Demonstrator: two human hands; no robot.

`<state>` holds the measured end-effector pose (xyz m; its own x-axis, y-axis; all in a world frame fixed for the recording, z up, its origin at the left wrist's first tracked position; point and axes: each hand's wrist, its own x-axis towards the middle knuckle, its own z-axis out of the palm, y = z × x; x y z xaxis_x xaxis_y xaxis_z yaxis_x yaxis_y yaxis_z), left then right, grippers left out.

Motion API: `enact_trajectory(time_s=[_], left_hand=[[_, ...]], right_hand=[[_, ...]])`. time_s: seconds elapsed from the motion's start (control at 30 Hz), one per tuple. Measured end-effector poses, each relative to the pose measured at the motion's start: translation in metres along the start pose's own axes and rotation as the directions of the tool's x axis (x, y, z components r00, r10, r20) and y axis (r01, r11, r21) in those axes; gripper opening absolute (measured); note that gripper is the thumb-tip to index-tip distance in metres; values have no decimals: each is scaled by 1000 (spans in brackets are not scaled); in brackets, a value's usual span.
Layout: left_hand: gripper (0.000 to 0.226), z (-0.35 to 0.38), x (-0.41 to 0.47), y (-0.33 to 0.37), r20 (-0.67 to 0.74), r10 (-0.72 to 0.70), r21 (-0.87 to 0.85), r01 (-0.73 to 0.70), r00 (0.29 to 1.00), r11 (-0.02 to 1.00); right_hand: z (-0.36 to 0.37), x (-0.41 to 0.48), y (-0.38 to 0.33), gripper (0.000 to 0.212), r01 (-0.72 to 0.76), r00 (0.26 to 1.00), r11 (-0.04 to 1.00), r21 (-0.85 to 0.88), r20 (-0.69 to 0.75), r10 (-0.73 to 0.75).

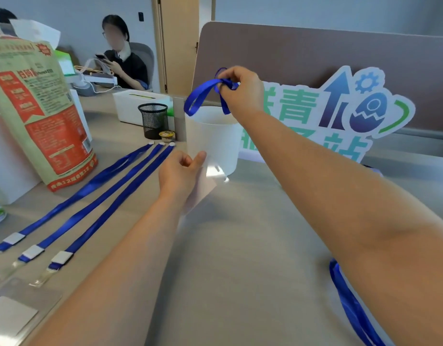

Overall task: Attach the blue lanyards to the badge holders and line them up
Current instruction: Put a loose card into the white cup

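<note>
One lanyard [199, 94] in right hand [242, 91]

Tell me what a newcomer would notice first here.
The right hand holds a bunched blue ribbon lanyard above a white cylindrical tub at centre. Just below, the left hand holds a clear plastic badge holder. Three blue lanyards lie side by side on the left of the grey desk.
</note>
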<state>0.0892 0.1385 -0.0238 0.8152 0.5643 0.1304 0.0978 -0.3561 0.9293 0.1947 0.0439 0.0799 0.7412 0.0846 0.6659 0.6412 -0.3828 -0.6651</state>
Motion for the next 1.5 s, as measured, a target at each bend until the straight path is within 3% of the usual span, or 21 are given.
enact_trajectory(time_s=[0.1,0.23,0.37,0.7,0.9,1.1,1.27,1.4,1.5], left_hand=[[27,-1,4,-2,-9,-9,9,9,1000,1000],[21,-1,5,-5,-22,-36,15,37,999,999],[18,0,4,-7,-10,-23,13,23,1000,1000],[8,4,-7,-2,68,81,77,-86,994,993],[8,14,-25,8,186,259,166,-290,948,943],[6,46,-62,23,357,414,166,-493,837,854],[10,78,-89,38,436,442,127,-540,784,832],[10,101,-104,37,490,426,132,-547,761,827],[11,112,-111,37,523,406,163,-555,750,816]], right_hand=[[14,9,8,17,1,997,986,-168,80,12],[22,11,20,25,-65,954,927,-369,248,166],[20,3,18,36,-72,899,916,-394,372,230],[-18,-22,23,25,-83,962,973,-216,238,134],[-82,-55,40,19,-105,959,962,-252,229,164],[-162,-100,65,17,-264,902,912,-312,254,348],[-219,-139,86,16,-339,877,828,-447,167,450],[-239,-169,101,4,-293,795,776,-559,309,522],[-249,-186,104,11,-261,718,736,-624,385,580]])
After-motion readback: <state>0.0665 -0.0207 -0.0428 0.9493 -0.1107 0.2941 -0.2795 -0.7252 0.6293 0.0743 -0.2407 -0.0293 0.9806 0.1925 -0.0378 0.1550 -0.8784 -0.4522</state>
